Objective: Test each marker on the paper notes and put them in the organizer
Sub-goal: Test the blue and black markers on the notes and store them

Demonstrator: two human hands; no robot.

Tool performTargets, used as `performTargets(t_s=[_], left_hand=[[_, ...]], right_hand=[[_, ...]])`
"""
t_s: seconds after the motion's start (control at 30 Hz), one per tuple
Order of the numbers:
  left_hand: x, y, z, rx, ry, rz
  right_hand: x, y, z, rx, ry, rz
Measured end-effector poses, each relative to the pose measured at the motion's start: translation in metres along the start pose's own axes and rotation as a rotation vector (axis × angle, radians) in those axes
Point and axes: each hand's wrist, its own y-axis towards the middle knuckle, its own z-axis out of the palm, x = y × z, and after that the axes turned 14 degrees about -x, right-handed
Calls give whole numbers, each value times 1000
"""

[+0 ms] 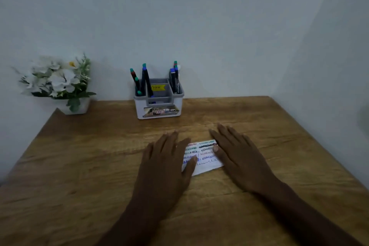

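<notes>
A wooden table (79,166) fills the lower half of the frame, pushed against a pale wall; both hands lie flat on it near the centre, fingers straight and spread, gripping nothing. The left hand (165,164) rests palm down just left of centre, its thumb lying over the left edge of the paper note (203,158); the right hand (237,158) rests palm down to the right of it, its thumb touching the note's right side. The note lies flat on the table between the two hands, a small white sheet tilted a little, covered in rows of scribbled loops in several colours, with a plain strip along its lower edge.

Above the hands, at the middle of the frame and close to the wall, stands the organizer (159,106), a white box with a grey divided insert, a yellow sticker inside and a printed label on its front. The markers (146,80) stand upright or leaning in its compartments; one cluster with green and blue caps is in the left part, another cluster (174,80) with blue and green caps is in the right part; the middle section shows only the sticker.

At the left of the frame, on the far corner of the table, a white pot (77,107) holds white flowers (58,78) with green leaves
</notes>
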Motion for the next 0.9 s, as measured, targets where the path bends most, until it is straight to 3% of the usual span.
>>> performTargets(t_s=[0.2, 0.57, 0.9], left_hand=[[1, 17, -2, 67, -31, -43], [-9, 21, -33, 306, -29, -148], [3, 32, -74, 458, 26, -24]], right_hand=[[6, 16, 1, 3, 41, 114], [36, 18, -29, 226, -16, 191], [67, 21, -65, 309, -62, 251]])
